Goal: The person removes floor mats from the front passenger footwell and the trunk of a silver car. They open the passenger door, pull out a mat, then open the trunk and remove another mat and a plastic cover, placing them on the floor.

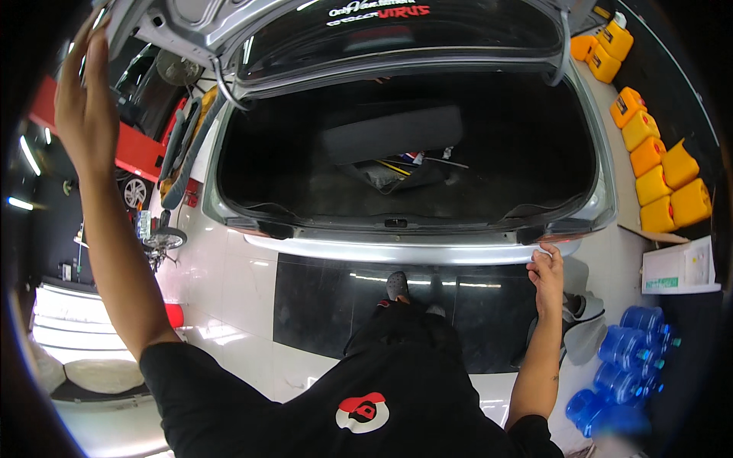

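In front of me is a silver car with its boot lid (175, 30) raised and the dark boot (282, 183) exposed. My left hand (88, 99) is lifted high at the lid's left edge, fingers stretched out; whether they touch the lid I cannot tell. Low on the right, my right hand (545, 271) hangs beside the silver rear bumper (397, 250), its fingers loosely bent and apart with nothing in them. Inside the boot lies a dark grey box or bag (393, 136) with its flap tilted up, showing several small items, one long and yellow (393, 166).
Yellow jerrycans (655, 183) line the right wall. Nearer stand a white box (678, 267) and blue water bottles (622, 359). A grey seat-like object (584, 328) lies by my right arm. Left are a red lift beam (137, 156) and a motorbike (162, 238).
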Tool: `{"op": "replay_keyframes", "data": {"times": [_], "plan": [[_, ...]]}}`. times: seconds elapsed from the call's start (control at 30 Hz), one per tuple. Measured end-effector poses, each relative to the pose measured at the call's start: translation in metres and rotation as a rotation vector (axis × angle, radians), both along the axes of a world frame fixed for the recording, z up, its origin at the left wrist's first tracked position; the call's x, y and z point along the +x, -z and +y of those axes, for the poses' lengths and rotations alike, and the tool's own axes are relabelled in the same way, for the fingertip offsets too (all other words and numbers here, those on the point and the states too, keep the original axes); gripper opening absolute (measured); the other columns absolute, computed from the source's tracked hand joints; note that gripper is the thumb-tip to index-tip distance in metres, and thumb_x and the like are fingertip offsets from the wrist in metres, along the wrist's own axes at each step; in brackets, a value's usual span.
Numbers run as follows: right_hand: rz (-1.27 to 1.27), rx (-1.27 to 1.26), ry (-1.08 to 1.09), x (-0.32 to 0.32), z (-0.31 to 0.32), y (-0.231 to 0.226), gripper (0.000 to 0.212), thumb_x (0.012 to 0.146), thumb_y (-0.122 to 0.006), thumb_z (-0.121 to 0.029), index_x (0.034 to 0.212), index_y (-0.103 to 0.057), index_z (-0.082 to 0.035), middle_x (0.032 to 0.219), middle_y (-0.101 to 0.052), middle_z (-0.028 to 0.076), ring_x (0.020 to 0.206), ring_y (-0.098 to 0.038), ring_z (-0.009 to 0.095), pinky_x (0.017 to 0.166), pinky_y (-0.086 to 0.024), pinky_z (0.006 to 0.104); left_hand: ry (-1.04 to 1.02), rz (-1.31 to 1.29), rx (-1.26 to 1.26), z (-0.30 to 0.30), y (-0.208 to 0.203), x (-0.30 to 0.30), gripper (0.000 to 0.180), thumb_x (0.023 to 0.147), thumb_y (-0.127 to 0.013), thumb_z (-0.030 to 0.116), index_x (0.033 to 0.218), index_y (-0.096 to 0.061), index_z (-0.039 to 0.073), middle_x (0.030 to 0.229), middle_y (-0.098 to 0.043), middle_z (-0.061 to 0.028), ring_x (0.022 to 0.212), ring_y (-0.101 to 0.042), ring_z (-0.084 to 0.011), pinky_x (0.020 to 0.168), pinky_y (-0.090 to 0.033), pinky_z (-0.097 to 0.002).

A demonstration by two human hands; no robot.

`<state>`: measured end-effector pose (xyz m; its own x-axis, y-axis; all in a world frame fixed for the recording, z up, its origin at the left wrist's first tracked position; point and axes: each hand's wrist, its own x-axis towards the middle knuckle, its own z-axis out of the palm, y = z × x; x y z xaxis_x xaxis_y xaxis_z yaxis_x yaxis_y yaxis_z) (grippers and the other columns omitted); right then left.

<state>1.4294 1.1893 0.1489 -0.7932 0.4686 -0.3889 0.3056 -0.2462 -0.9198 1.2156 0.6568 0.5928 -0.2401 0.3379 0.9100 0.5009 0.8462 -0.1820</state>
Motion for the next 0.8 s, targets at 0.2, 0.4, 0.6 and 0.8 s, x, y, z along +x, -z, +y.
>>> {"op": "replay_keyframes", "data": {"times": [0.2,0.4,0.6,0.8], "plan": [[0.001,0.002,0.039,-0.005,0.001,0.011,0.037,0.098,-0.070,-0.021,0.128,-0.054,-0.008,0.091,-0.060,-0.003,0.079,-0.056,0.006,0.068,-0.043,0.0195,-0.033,-0.536,-0.129,0.044,0.163,0.076,0.030,0.102,-0.061,0.018,0.127,-0.069,0.004,0.118,-0.073,-0.0122,0.115,-0.064,-0.0266,0.109,-0.038,-0.0409],[-0.083,-0.051,0.046,-0.017,-0.025,0.035,0.037,0.094,-0.071,-0.012,0.127,-0.055,-0.005,0.092,-0.059,-0.001,0.082,-0.056,0.006,0.072,-0.043,0.0216,-0.121,-1.475,0.479,0.065,0.394,0.070,0.033,0.098,-0.070,0.022,0.124,-0.070,0.001,0.108,-0.075,-0.0114,0.099,-0.069,-0.0183,0.088,-0.052,-0.0321],[0.130,0.620,0.293,-0.095,0.008,0.046,0.032,0.092,-0.074,-0.015,0.120,-0.063,-0.004,0.107,-0.065,0.007,0.102,-0.060,0.018,0.094,-0.045,0.0338,-0.007,-1.433,-0.053,0.075,0.510,-0.007,0.035,0.092,-0.075,0.025,0.122,-0.071,0.008,0.114,-0.074,-0.0119,0.110,-0.069,-0.0265,0.105,-0.041,-0.0451],[-0.359,1.575,0.472,-0.174,0.039,0.054,0.033,0.090,-0.073,-0.025,0.122,-0.067,-0.014,0.142,-0.061,0.004,0.143,-0.043,0.029,0.114,-0.033,0.0516,-0.056,-1.032,-0.393,0.122,0.561,-0.146,0.083,0.081,-0.083,0.027,0.153,-0.043,0.016,0.155,-0.044,-0.0138,0.147,-0.034,-0.0392,0.121,-0.021,-0.0608]]}}
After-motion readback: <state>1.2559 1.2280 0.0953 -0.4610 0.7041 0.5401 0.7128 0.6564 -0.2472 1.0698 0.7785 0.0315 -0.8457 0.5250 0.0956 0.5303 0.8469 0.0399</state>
